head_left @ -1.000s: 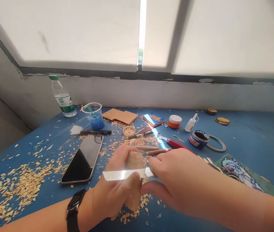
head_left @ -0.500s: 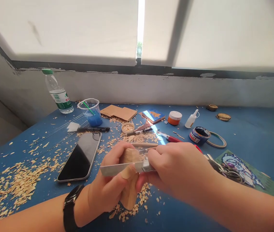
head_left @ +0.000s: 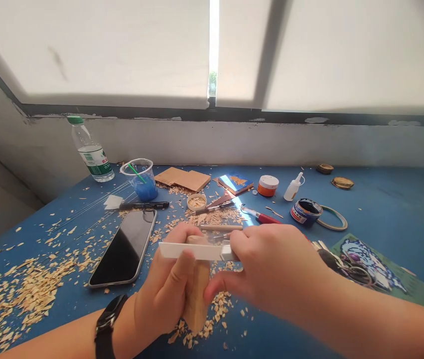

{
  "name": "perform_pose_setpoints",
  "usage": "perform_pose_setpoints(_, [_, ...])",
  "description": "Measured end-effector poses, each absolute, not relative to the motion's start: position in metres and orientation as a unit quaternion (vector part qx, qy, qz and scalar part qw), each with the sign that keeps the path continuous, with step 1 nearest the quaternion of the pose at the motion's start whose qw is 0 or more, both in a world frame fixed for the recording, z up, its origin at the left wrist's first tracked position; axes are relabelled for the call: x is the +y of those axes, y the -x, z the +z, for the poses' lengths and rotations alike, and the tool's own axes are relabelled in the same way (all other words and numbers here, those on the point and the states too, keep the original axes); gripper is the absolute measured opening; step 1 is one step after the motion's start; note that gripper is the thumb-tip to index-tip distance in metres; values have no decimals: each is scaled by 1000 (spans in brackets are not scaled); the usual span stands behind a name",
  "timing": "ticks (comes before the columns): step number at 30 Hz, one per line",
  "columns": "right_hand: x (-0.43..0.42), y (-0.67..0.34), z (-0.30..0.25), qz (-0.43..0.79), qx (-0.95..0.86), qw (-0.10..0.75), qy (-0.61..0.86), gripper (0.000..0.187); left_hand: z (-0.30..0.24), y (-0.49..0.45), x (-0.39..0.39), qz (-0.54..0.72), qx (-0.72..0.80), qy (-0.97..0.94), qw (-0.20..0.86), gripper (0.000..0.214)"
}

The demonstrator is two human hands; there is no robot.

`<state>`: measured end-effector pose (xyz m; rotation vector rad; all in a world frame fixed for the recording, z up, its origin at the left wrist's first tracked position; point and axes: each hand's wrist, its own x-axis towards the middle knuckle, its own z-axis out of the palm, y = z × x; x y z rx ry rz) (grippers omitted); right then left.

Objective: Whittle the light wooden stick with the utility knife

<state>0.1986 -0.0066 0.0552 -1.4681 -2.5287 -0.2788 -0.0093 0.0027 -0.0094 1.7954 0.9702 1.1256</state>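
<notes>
My left hand (head_left: 165, 286), with a black watch on its wrist, is wrapped round a pale carved piece of wood (head_left: 197, 294) held lengthwise over the table. Gripped in my right hand (head_left: 271, 262) is a utility knife, its handle mostly hidden by the fingers. The wide blade (head_left: 191, 251) lies across the upper part of the wood, its face catching the light. My left thumb sits right by the blade's lower edge. My right thumb reaches to the wood's right side. Wood shavings (head_left: 217, 309) are scattered beneath.
On the blue table (head_left: 271, 329) lie a phone (head_left: 124, 249), a black marker (head_left: 144, 205) and a red-handled tool (head_left: 267, 218). Behind stand a water bottle (head_left: 92, 157), a cup of blue liquid (head_left: 144, 187), an orange jar (head_left: 268, 186) and a glue bottle (head_left: 293, 189). Keys (head_left: 353, 269) rest at right.
The blade has shifted slightly up the wood and turned, so its face looks brighter. A curled shaving by my left thumb no longer shows. The view has tilted a little.
</notes>
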Motion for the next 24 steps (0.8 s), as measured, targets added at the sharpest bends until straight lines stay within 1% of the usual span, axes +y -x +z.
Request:
perform_pose_setpoints(3, [-7,-198,67,-34,-894,32,445,43,-4,12,1,413,362,-761,346,53])
perform_pose_setpoints(5, [-8,-198,72,0,-913,11,407,35,0,12,0,384,338,-793,332,56])
perform_pose_setpoints(8, [-10,-200,74,19,-923,19,384,34,0,11,0,380,314,-808,322,57])
perform_pose_setpoints(11, [-10,-201,72,-20,-916,12,401,37,-2,11,2,380,326,-803,323,53])
perform_pose_setpoints(13, [-10,-201,70,-51,-907,6,417,35,-5,11,4,376,341,-795,332,51])
perform_pose_setpoints(17, [-9,-202,63,-96,-901,25,423,24,-6,11,5,389,354,-778,343,50])
perform_pose_setpoints(20, [-9,-203,56,-127,-900,63,413,19,-4,12,5,398,351,-776,340,45])
perform_pose_setpoints(22, [-9,-203,52,-150,-891,98,417,19,-2,11,5,403,354,-774,336,40])
perform_pose_setpoints(24, [-8,-203,49,-170,-881,130,423,26,0,10,7,408,362,-769,332,36])
